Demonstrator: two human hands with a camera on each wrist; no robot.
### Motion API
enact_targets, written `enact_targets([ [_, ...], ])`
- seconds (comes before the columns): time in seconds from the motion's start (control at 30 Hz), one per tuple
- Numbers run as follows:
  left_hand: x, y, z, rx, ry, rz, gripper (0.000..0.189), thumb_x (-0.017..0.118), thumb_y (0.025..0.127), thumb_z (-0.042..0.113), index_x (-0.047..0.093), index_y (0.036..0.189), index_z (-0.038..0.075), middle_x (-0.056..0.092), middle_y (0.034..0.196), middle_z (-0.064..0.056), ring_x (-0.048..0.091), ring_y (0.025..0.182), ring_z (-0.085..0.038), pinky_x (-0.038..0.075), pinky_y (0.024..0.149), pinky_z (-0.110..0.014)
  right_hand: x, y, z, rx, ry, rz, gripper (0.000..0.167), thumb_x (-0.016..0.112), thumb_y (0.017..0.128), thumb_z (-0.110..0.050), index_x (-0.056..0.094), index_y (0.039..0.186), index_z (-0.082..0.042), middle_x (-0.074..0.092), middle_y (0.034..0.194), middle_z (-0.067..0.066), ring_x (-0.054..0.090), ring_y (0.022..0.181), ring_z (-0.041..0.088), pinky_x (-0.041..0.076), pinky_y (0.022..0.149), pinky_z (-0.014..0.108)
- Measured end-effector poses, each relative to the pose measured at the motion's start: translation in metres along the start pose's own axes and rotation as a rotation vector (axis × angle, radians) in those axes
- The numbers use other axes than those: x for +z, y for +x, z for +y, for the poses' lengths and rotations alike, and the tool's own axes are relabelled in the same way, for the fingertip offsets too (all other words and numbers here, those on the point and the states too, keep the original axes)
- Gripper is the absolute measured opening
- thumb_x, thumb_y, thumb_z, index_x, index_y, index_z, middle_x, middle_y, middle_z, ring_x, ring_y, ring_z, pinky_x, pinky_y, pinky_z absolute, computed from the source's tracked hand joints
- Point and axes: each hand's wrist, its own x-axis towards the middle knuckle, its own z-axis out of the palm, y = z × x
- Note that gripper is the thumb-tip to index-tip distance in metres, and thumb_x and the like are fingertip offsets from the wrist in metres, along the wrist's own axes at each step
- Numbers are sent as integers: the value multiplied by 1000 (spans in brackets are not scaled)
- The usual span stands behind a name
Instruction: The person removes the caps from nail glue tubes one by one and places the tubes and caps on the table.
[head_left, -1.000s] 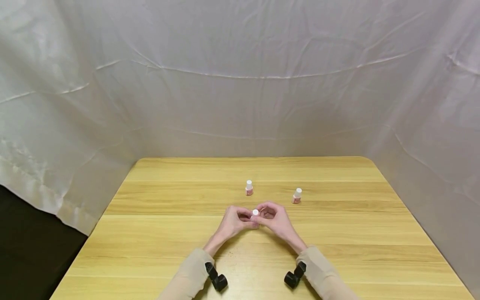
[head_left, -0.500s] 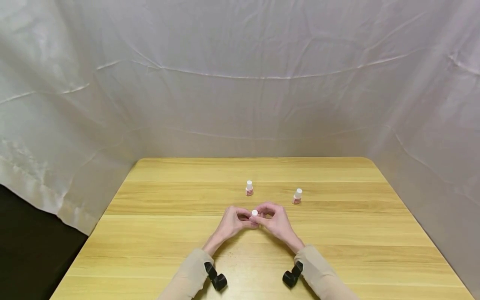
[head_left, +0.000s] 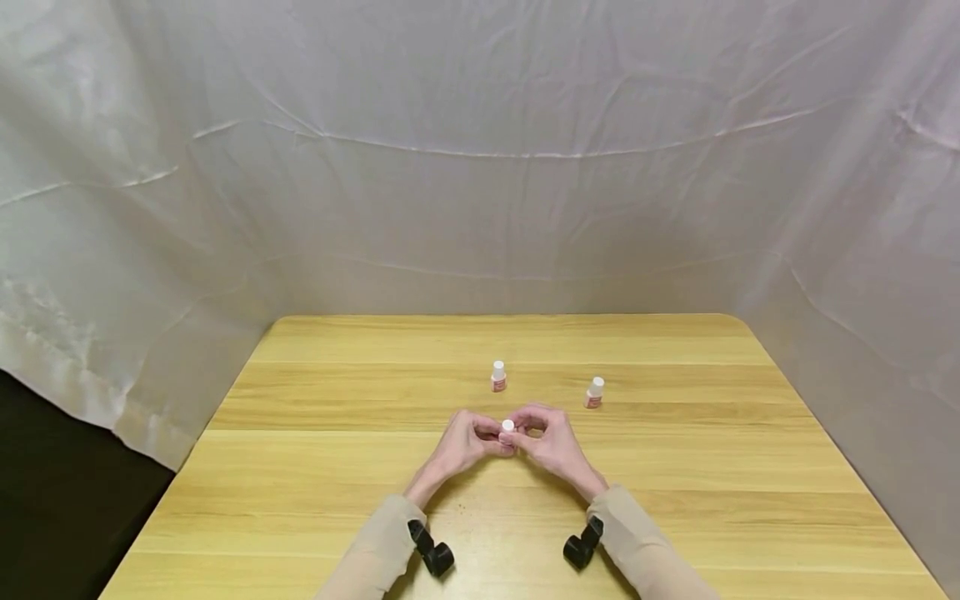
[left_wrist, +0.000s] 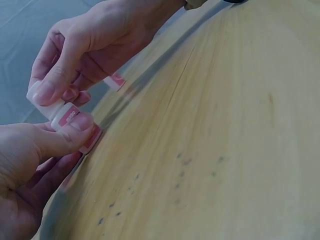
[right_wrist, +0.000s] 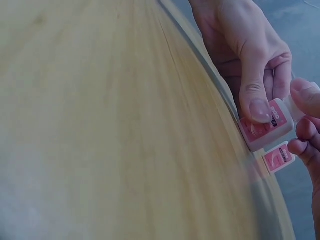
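Where the two hands meet in the head view, a small white plastic bottle [head_left: 508,427] with a white cap is held between them, over the light wood-grain table [head_left: 300,467]. The left hand [head_left: 463,446] grips it from 9 o'clock and the right hand [head_left: 553,442] from 3 o'clock. At 12 o'clock from it a second white plastic bottle [head_left: 498,377] with a pink label stands upright, and at 2 o'clock a third white plastic bottle [head_left: 594,393], labelled alike. Black wrist cameras [head_left: 435,557] sit at 7 and 5 o'clock on beige sleeves [head_left: 386,533]. A creased pale grey fabric curtain [head_left: 480,183] hangs beyond the table.

In the left wrist view, the left hand, at 7 o'clock, presses its thumb over the held bottle's pink label, while the right hand, at 1 o'clock, pinches the cap. Dark specks [left_wrist: 186,162] mark the wood towards 4 o'clock.

In the right wrist view, the left hand clasps the body from 11 o'clock; the right hand's thumb lies by the cap at 3 o'clock. Another labelled bottle appears at 5 o'clock, which one I cannot tell.
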Motion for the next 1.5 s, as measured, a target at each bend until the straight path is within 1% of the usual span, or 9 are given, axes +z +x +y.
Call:
enact_targets([
  [0.17,-3,0,-1,-2,-54,-63,23,84,80,10,79,101,6,79,98,-12,75,83,-15,59,80,-20,1,1,18,-50,19,-25,15,81,79,2,73,92,1,74,88,17,63,76,5,61,77,25],
  [0.33,-6,1,-4,-11,-84,-100,24,83,80,8,77,103,4,78,101,-15,76,88,-22,59,82,-20,1,2,20,-81,29,-68,15,81,80,-1,75,93,-3,74,90,12,64,78,4,61,78,24],
  [0.4,-7,0,-5,-15,-92,-95,24,83,80,8,77,102,3,78,101,-16,76,88,-24,59,82,-20,0,2,19,-70,26,-80,15,81,81,-3,75,95,-4,75,92,12,64,79,4,61,80,23],
  [0.6,-7,0,-5,-32,-76,-39,22,86,78,10,79,99,5,79,96,-14,75,79,-11,61,76,-22,-2,4,14,-16,1,-72,20,84,80,-9,75,97,-4,75,89,13,62,76,2,58,75,21],
  [0.77,-6,-1,-4,-27,-68,3,20,86,78,11,80,96,6,79,93,-13,76,79,-14,60,74,-20,0,7,11,1,-33,-52,19,84,78,-3,73,93,2,73,85,17,60,72,2,57,70,21],
  [0.9,-5,-2,-3,-13,-65,19,19,86,78,10,80,96,6,79,93,-13,77,83,-22,60,77,-19,3,8,15,-80,-50,-38,14,81,78,3,73,90,6,73,83,20,62,70,9,58,68,24],
  [1.03,-4,-2,-3,11,-64,22,19,85,78,7,79,96,2,79,94,-16,77,86,-29,59,78,-21,4,8,17,-187,-61,-9,13,83,77,2,75,87,0,74,79,14,64,69,11,58,66,25],
  [1.17,-4,-2,-4,23,-53,21,19,85,78,7,80,95,3,79,94,-15,77,86,-27,59,77,-20,3,7,17,-243,-70,-22,11,83,80,-4,77,89,-5,74,81,8,64,72,7,58,67,25],
  [1.5,-5,-2,-3,-10,16,48,18,87,78,14,81,94,9,80,91,-8,75,84,-15,58,77,-19,0,6,16,-189,-57,-57,13,81,83,-8,76,95,-6,76,88,8,65,77,4,59,73,24],
])
